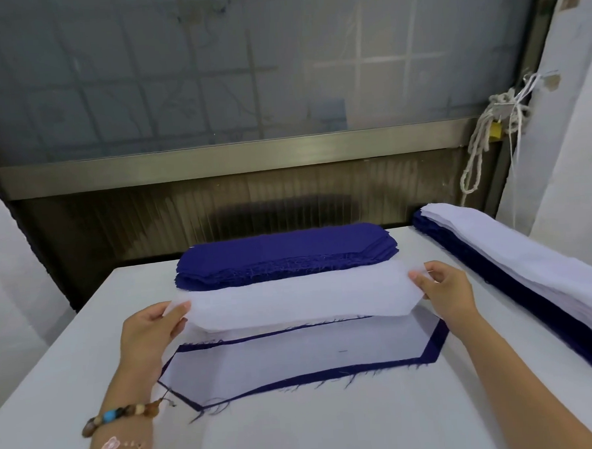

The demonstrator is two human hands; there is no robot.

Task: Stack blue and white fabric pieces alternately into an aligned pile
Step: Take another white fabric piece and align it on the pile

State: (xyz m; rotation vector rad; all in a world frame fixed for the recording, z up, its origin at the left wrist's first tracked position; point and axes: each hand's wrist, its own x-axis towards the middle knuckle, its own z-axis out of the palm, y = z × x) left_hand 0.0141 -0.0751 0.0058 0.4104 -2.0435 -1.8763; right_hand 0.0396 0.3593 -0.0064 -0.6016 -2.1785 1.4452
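A long white fabric piece [298, 298] hangs just above the table, stretched between both hands. My left hand [146, 335] pinches its left end and my right hand [445, 290] pinches its right end. Below it on the white table [332, 428] lies a blue fabric piece [330, 373] with a white piece [294, 358] on top, so only a blue border shows. Behind the held piece sits a stack of blue pieces [282, 256] with frayed edges.
Along the table's right side runs a long pile of blue and white layers [530, 280], white on top. A metal-framed window [249, 151] stands behind the table. White cords [482, 146] hang at the right.
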